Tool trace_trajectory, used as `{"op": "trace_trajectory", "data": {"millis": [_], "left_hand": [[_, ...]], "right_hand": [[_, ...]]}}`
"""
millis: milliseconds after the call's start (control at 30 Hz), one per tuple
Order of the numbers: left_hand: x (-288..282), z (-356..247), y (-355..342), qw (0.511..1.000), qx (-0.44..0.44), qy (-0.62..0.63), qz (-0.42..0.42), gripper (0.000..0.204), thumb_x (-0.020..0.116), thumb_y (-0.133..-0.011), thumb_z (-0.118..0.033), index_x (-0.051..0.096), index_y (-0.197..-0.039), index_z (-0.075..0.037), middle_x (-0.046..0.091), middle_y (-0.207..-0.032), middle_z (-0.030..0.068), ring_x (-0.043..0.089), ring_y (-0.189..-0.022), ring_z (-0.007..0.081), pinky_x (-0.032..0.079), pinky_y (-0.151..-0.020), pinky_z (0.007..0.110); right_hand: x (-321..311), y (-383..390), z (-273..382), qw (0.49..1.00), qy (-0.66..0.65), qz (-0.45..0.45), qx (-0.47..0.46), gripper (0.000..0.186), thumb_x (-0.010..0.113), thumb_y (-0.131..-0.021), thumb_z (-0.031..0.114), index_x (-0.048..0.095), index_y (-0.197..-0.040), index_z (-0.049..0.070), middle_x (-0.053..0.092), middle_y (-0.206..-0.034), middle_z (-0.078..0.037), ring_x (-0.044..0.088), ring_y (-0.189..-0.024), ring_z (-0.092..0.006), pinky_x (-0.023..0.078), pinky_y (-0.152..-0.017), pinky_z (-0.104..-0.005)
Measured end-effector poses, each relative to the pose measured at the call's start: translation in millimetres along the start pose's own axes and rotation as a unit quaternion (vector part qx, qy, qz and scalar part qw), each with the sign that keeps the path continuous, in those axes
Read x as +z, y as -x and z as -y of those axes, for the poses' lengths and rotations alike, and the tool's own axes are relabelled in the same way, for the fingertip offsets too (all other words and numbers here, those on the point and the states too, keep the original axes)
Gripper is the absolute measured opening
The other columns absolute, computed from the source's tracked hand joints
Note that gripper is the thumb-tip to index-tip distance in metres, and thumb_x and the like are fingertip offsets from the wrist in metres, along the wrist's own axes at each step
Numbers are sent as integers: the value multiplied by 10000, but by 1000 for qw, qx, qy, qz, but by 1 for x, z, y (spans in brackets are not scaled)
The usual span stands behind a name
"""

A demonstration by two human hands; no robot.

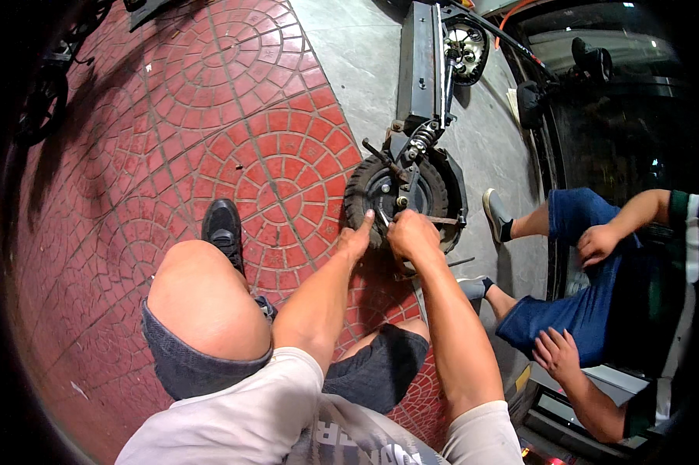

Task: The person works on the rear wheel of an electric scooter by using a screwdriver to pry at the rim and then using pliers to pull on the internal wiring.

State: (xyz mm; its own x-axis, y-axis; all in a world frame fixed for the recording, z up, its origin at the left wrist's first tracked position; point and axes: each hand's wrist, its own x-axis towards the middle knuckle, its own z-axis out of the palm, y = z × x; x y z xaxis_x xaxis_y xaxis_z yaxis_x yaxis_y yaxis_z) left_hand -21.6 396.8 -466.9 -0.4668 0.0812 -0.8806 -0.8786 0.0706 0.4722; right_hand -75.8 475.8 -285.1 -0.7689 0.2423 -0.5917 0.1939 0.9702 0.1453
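An electric scooter lies on its side, its black wheel (355,194) with a knobby tyre in front of me. My left hand (355,240) grips the near left rim of that tyre, thumb laid up along the sidewall. Close beside it, my right hand (413,236) is closed just below the axle nut (402,202). A small pale metal piece shows at its fingers, but what it holds is mostly hidden. Above the hub, a dark metal arm (396,164) and a coil spring shock (422,139) join the wheel to the long grey deck (419,66).
At the right sits another person in blue denim shorts (554,329), both hands resting near the knees and shoes close to the wheel. The far wheel (465,50) lies beyond the deck. Red patterned tiles (287,163) meet grey flooring (338,46). Another dark wheel (43,105) stands far left.
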Motion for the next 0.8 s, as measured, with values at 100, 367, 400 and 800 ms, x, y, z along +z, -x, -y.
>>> {"op": "trace_trajectory", "data": {"millis": [100,367,400,800], "left_hand": [[0,2,-3,999,-13,31,13,1378,534,-836,-966,469,-1468,257,514,-1557,380,505,-1488,422,389,-1223,455],[-8,-6,0,1000,13,24,7,1324,718,-788,-857,487,-1443,271,545,-1527,382,566,-1438,416,438,-1182,423],[-9,-7,2,999,18,37,11,1308,731,-785,-847,501,-1437,263,542,-1531,381,574,-1430,420,442,-1181,424],[4,11,-23,999,21,28,-22,1322,558,-814,-968,567,-1374,229,586,-1411,370,577,-1353,410,457,-1114,453]], "right_hand": [[-8,-2,16,1000,25,-9,8,306,666,-901,198,826,-1098,27,784,-1121,-254,753,-1106,-436,598,-956,-511],[44,42,-2,979,-168,-115,33,341,627,-1017,322,803,-1174,75,762,-1092,-279,713,-1086,-497,550,-955,-549],[54,46,-7,970,-203,-134,23,339,625,-1025,315,797,-1180,67,765,-1090,-272,716,-1083,-490,552,-944,-537],[142,40,-28,872,-404,-274,-36,319,622,-1068,230,754,-1246,0,793,-1089,-189,752,-999,-321,561,-914,-407]]}}
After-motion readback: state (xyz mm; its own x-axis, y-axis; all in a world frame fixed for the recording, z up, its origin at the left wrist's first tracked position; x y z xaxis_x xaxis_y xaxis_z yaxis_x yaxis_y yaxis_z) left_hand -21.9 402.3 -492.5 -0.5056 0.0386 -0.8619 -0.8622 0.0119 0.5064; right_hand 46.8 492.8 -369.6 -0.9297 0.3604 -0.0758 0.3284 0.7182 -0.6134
